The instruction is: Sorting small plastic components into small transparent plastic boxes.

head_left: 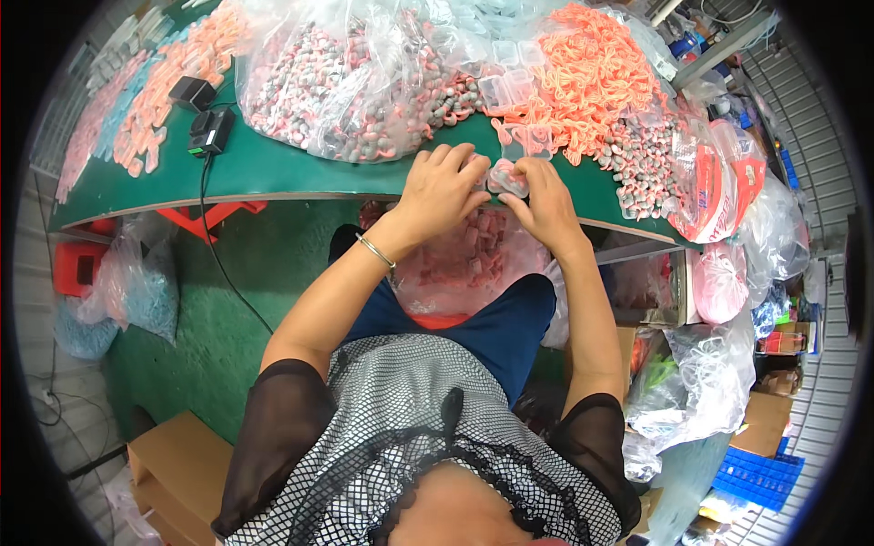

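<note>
I see my left hand (443, 189) curled, fingers pressed together over a small clear case (506, 177) with pink-grey contents. The case sits at the table's (273, 168) near edge, pinched between both hands' fingertips. My right hand (546, 202) grips its right side, thumb beneath.

Two hands at the table edge: left hand (443, 189), right hand (544, 202), both on one small clear plastic case (506, 176). One silver bangle (375, 250) on the left wrist. Two black power adapters (211, 132) on one green table (273, 168). One big clear bag of grey-pink pieces (346, 82). One orange cord heap (592, 77). Empty clear cases (510, 86): too many, overlapping, to count. One blue crate (760, 473).
</note>
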Motion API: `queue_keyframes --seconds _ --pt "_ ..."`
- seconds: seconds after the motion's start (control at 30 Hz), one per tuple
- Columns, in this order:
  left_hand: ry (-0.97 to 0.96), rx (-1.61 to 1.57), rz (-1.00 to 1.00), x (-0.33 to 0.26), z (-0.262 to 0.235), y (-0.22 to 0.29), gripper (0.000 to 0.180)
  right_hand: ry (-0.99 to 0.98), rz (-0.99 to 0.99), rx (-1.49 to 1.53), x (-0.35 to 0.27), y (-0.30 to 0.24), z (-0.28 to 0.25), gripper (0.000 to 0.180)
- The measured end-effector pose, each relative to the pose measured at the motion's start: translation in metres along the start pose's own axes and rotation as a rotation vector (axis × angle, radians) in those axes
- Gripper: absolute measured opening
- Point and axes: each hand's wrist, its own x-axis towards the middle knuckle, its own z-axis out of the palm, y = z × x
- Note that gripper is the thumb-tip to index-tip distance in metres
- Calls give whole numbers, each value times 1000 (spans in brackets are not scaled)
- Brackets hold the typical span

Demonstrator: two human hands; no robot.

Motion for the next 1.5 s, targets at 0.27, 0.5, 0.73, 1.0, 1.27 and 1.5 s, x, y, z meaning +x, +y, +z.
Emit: queue_keyframes --seconds 0.27,0.5,0.73,1.0,1.27,1.5 --pt "41 -466 -37 -36 -7 31 51 184 74 273 -58 -33 17 39" --pt "-598 -726 -778 -124 137 19 55 -338 920 509 -145 38 139 41" --pt "-889 -990 -1403 -197 259 10 57 -235 1008 172 -219 95 242 42" --pt "-986 -654 -1009 -147 165 -3 45 -383 841 883 -110 -1 76 15" --pt "-455 -982 -361 -49 11 29 20 370 469 -124 19 21 1 32" --pt "38 -65 -162 -4 -46 0 15 448 594 766 12 34 21 29"
